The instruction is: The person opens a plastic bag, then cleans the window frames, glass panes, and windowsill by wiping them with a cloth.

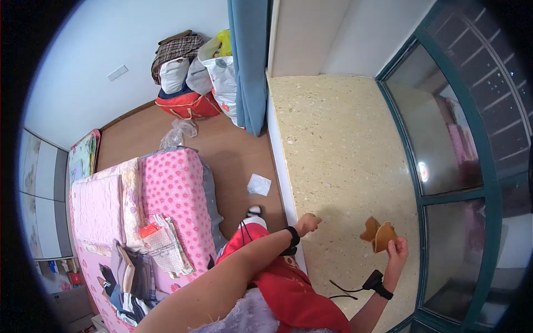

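From where I stand: right hand (396, 249) pinches a flat, tan-brown piece with a curved edge (383, 238) over a speckled beige stone ledge (338, 139); a second brown pointed piece (368, 228) shows just left of that hand's fingertips. Left hand (306, 224), well apart, above the ledge's near edge; cannot tell whether its fingers close on anything. Green-framed glass window (415, 125) right of both.

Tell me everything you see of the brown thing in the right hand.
The brown thing looks thin, with two tan-brown portions: a rounded one and, to its left, a more angular one. Their join and material are unclear. The right hand grips its lower right edge over the speckled ledge; ledge contact is unclear.
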A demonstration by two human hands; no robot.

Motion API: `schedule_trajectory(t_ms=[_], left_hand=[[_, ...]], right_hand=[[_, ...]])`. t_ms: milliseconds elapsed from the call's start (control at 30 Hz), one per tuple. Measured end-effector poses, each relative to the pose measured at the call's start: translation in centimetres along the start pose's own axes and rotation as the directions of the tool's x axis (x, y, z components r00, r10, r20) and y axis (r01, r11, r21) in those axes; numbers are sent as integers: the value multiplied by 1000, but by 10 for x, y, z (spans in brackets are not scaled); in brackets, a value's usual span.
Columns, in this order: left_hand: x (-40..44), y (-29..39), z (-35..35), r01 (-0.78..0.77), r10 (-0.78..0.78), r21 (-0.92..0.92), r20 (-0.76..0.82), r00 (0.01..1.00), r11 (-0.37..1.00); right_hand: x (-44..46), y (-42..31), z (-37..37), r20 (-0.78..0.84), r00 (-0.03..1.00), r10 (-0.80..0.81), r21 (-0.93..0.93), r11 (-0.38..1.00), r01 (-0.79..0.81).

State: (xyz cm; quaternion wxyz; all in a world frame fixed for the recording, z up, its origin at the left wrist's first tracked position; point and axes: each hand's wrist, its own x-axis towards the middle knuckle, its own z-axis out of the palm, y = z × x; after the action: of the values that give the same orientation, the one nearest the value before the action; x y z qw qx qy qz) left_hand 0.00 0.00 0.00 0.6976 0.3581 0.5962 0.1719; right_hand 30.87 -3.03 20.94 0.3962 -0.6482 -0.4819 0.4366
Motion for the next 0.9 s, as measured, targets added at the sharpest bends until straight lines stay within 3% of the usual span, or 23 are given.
schedule_trajectory(t_ms=[67, 100, 167, 200, 300, 367, 433, 500, 600, 633, 700, 800, 900], left_hand=[[23, -3, -9, -74, 80, 146, -38, 996, 986], [-7, -48, -3, -1, 2, 87, -18, 1000, 996], [44, -46, -44, -55, 70, 119, -131, 989, 991], [87, -56, -73, -250, 315, 406, -100, 944, 879], [46, -25, -142, -36, 39, 29, -96, 995, 999], [72, -64, -181, -118, 183, 238, -277, 943, 964], [67, -90, -231, -102, 196, 296, -307, 931, 950], [57, -111, -279, -96, 231, 371, -340, 912, 924], [26, -130, -356, -65, 389, 597, -434, 812, 800], [60, -178, -374, 195, -180, -40, -593, 785, 980], [84, -273, -411, 172, -203, -115, -696, 689, 978], [11, -199, -429, 279, -380, -258, -657, 651, 925], [36, -243, -419, 234, -451, -396, -654, 607, 888]], right_hand=[[-3, -32, 12, -81, 995, -56, 104, 992, 64], [-40, -66, 33, -83, 996, 30, 69, 997, -24], [-18, -84, 74, -123, 992, -33, 169, 984, 54], [-1, -80, 92, -125, 991, -54, 291, 953, 89], [4, -80, 134, -131, 986, 102, 356, 933, -49], [14, -79, 166, -107, 982, 153, 331, 937, -110], [24, -88, 195, -49, 988, 143, 326, 938, -120], [41, -99, 221, -97, 979, 177, 368, 921, -129], [60, -115, 249, -77, 972, 221, 329, 926, -184], [68, -112, 258, -65, 965, 254, 329, 919, -219], [81, -108, 279, 25, 946, 323, 321, 894, -313], [84, -99, 338, 204, 873, 443, 262, 835, -484], [72, -49, 403, 287, 840, 460, -102, 887, -451]])
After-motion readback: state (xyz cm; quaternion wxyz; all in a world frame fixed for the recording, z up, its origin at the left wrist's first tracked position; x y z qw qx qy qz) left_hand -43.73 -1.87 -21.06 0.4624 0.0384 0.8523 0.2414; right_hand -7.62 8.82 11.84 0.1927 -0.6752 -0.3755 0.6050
